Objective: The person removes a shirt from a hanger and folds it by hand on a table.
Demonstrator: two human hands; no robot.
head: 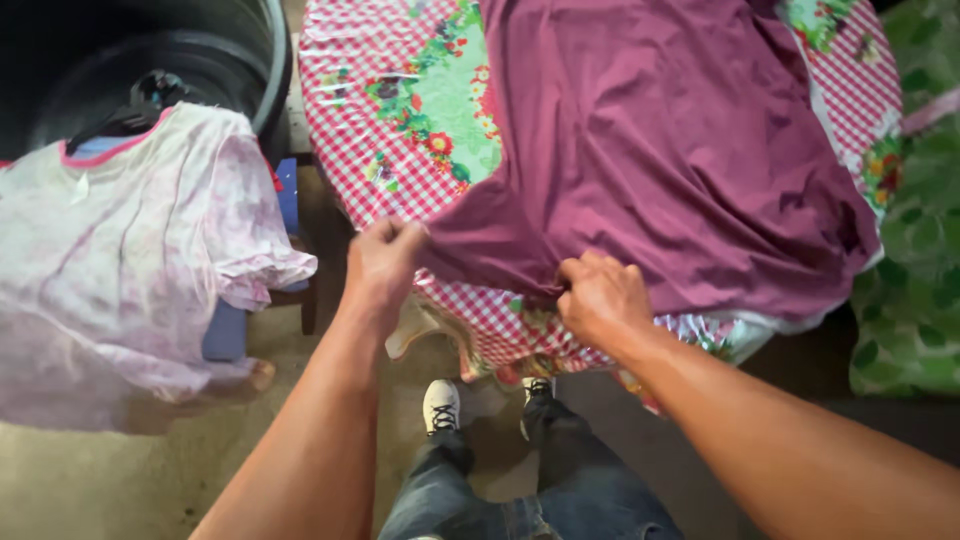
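Here, two hands (380,262) (603,297), one maroon shirt (650,150).

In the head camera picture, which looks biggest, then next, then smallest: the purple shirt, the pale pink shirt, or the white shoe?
1. Purple shirt, spread over the checked tablecloth and gripped by the left hand and right hand.
2. Pale pink shirt, somewhat smaller as it looks here.
3. White shoe, by far the smallest, though it is farther away.

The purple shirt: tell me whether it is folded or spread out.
Spread out. The purple shirt lies open across the checkered tablecloth, while the left hand and right hand grip its near edge.
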